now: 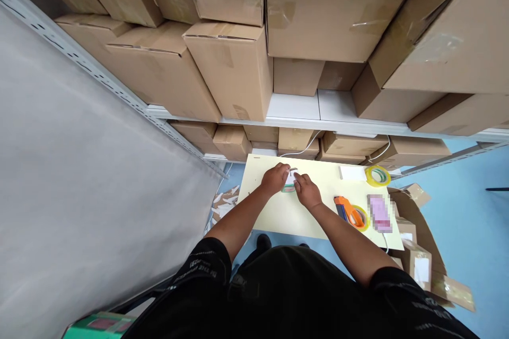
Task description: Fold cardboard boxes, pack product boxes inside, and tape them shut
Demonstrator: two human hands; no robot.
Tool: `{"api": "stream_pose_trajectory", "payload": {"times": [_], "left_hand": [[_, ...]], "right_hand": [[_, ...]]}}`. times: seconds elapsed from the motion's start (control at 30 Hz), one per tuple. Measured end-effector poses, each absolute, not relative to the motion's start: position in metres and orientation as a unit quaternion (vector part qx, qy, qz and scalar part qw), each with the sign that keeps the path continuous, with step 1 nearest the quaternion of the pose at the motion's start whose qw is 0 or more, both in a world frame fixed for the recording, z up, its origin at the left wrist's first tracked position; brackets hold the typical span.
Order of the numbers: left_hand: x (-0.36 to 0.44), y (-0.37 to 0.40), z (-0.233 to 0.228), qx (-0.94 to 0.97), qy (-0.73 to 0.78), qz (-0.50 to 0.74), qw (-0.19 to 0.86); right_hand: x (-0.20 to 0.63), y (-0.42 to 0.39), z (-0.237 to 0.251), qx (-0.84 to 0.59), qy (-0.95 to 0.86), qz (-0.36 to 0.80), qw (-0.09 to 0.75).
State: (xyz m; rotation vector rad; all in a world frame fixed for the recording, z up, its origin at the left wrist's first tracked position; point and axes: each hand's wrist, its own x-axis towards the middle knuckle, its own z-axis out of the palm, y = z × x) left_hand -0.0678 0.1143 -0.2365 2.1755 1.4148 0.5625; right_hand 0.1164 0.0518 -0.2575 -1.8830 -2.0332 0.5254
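Note:
A small white card (292, 177) with dark marks lies between my two hands over the pale yellow table. My left hand (275, 178) is closed at its left edge, fingertips near a thin dark strip along the top. My right hand (307, 192) has its fingers curled at the card's right edge. Just below the card shows a small green-edged piece (288, 188); whether the two are joined I cannot tell.
On the table (286, 217) to the right lie an orange tape dispenser (345, 208), a yellow tape roll (377, 176), a white stack (353, 173) and a blurred pink item (379, 213). Shelves of cardboard boxes (234, 63) stand behind. An open carton (421, 238) sits at the right.

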Motion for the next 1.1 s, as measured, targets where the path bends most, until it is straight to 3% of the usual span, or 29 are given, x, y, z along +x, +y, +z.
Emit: {"api": "stream_pose_trajectory", "payload": {"times": [0.13, 0.3, 0.5, 0.67, 1.1], "left_hand": [[-0.094, 0.102, -0.252, 0.854, 0.417, 0.213, 0.227], [-0.099, 0.085, -0.271, 0.823, 0.424, 0.247, 0.285], [-0.070, 0.056, -0.301, 0.597, 0.512, 0.371, 0.494], [-0.068, 0.051, -0.325, 0.492, 0.524, 0.318, 0.618], [-0.163, 0.123, -0.328, 0.506, 0.544, 0.375, 0.555]], "right_hand": [[0.117, 0.057, -0.259, -0.674, -0.656, 0.259, 0.217], [0.127, 0.055, -0.280, -0.661, -0.541, 0.408, 0.322], [0.129, 0.052, -0.308, -0.649, -0.521, 0.479, 0.280], [0.119, 0.057, -0.316, -0.662, -0.520, 0.471, 0.262], [0.014, 0.134, -0.335, -0.618, -0.547, 0.491, 0.281]]}}
